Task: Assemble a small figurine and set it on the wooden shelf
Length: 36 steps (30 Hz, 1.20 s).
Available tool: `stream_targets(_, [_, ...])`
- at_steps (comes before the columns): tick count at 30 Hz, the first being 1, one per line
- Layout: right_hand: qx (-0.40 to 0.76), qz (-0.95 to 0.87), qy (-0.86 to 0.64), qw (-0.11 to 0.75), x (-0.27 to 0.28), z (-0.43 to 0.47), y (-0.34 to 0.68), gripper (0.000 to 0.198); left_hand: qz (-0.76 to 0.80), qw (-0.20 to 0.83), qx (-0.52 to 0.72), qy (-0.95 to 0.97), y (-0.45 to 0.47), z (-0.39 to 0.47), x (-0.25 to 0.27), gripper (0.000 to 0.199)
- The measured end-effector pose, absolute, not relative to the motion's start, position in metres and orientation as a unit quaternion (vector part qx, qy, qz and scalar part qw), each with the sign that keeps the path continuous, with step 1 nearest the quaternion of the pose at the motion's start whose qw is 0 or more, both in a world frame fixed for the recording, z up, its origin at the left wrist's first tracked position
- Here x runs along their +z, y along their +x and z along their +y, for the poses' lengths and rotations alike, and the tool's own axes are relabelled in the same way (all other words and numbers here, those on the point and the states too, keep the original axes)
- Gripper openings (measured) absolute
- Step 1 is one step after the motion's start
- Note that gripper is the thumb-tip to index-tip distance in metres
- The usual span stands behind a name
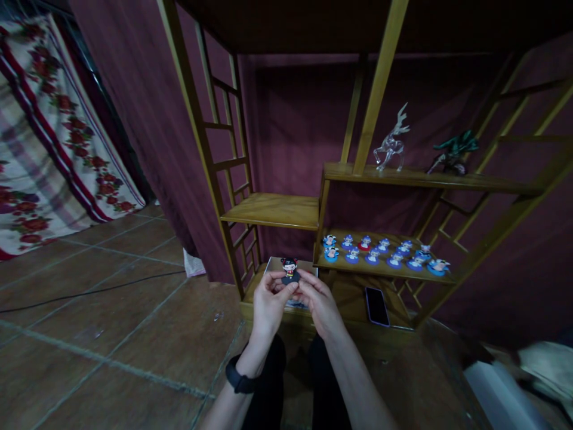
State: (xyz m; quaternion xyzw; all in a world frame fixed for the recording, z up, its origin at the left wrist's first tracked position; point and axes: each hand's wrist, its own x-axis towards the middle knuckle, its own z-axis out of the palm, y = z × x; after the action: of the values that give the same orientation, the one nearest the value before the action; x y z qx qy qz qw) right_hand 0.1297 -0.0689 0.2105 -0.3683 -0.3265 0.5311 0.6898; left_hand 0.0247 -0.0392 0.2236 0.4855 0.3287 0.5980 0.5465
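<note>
Between my two hands is a small figurine [290,269] with black hair buns, red and yellow clothing and a dark base. My left hand [271,295] grips the base from the left, fingers closed round its edge. From the other side, my right hand [317,297] pinches the same base. The figurine is upright and faces me. Behind and below my hands stands an open white box [274,264], its contents mostly hidden by my fingers. Several small blue and purple figurines [372,255] stand in two rows on the shelf to the right, one with a red base [364,242].
A wooden display shelf [277,210] stands ahead. A phone [377,306] lies on its lowest board. Higher up are a clear deer ornament [391,143] and a dark green ornament [456,150]. A cable [94,292] crosses the tiled floor at left; a pale box [501,394] sits lower right.
</note>
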Motion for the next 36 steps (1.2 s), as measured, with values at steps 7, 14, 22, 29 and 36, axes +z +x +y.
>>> stream_targets(7, [0.519,-0.341,-0.367,0.692,0.215,-0.068,0.13,0.042,0.324,0.566,0.601,0.462,0.026,-0.038,0.232,0.032])
stream_targets(14, [0.505,-0.352,-0.359,0.702,0.227,-0.071,0.132,0.043,0.312,0.568,0.609,0.458,0.03,-0.035,0.244,0.031])
stream_targets(22, [0.501,-0.34,-0.379,0.7,0.202,-0.068,0.143,0.036,0.273,0.519,0.639,0.498,0.04,-0.003,0.279,0.036])
stream_targets(29, [0.479,-0.33,-0.444,0.682,0.141,-0.067,0.154,0.036,0.252,0.499,0.62,0.551,0.073,0.079,0.322,0.048])
stream_targets(36, [0.364,-0.417,-0.54,0.634,0.057,-0.072,0.164,0.031,0.359,0.474,0.563,0.574,0.118,0.147,0.34,0.039])
